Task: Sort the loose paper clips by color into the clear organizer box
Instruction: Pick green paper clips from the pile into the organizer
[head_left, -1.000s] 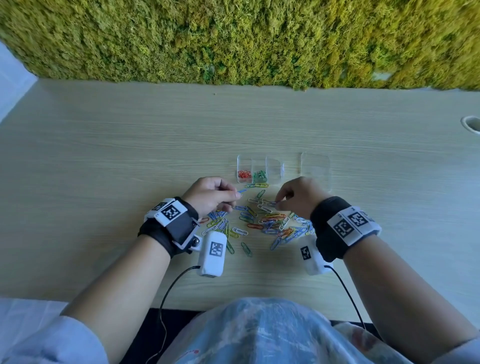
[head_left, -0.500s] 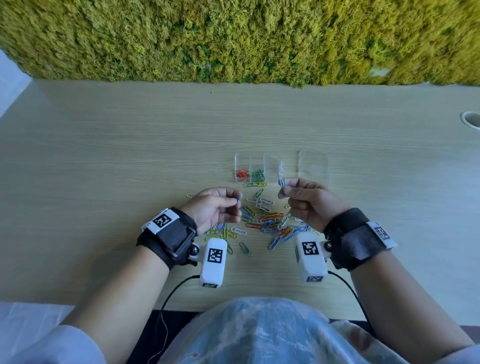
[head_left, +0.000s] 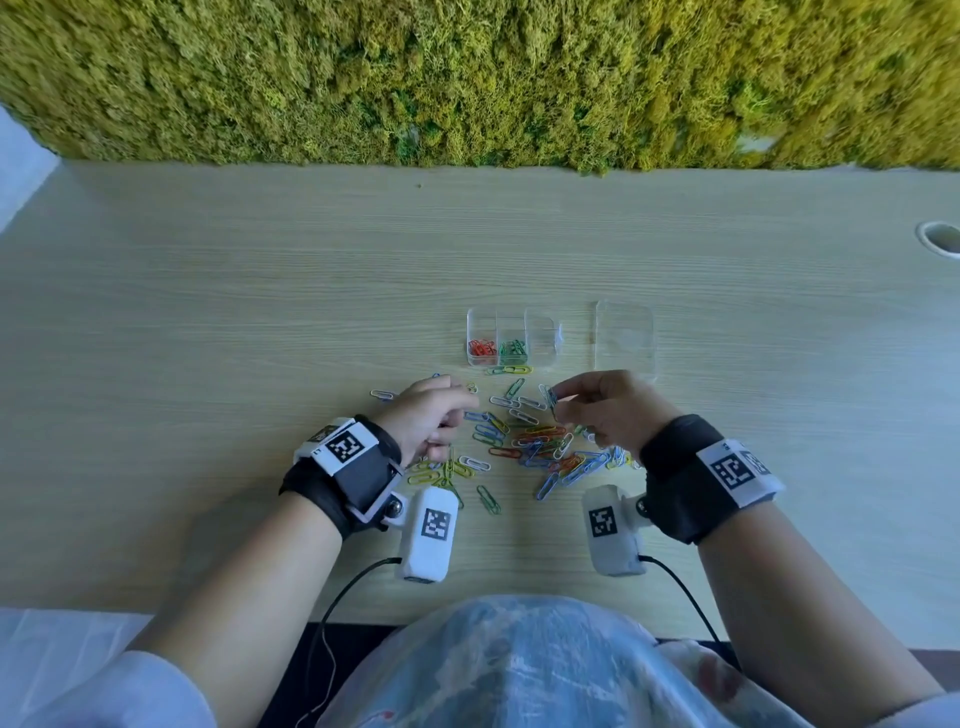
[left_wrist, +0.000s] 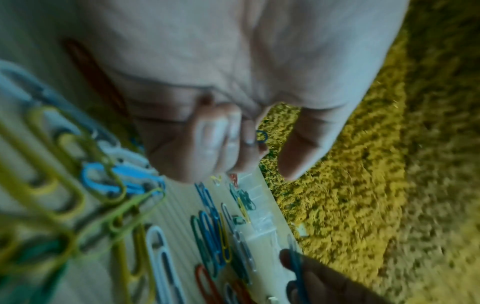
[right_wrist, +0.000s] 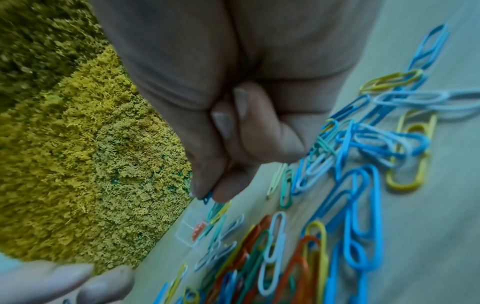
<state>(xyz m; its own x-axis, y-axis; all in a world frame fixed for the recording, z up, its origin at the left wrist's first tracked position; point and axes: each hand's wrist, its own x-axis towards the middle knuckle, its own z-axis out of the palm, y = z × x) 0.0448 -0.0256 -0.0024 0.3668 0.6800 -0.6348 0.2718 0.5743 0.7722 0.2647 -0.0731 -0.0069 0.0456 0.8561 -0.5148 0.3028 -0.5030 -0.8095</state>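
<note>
Nearest you, the loose paper clips (head_left: 524, 441) lie scattered on the surface (head_left: 260, 312): light, stiff and slick, best nipped across one looped end. Your left hand (head_left: 426, 415) pinches a blue clip (left_wrist: 261, 136); your right hand (head_left: 602, 410) pinches a few blue clips (head_left: 551, 400). Farther off, the clear organizer box (head_left: 511, 338) holds red and green; one compartment looks free.

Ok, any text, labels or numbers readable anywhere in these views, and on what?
No readable words or numbers.
Left wristband: a black-and-white square code tag, no letters.
Right wristband: code tags; tiny marks at the edge are too small to read.
Both wrist cameras: a code tag each.
Organizer box: no label visible.
</note>
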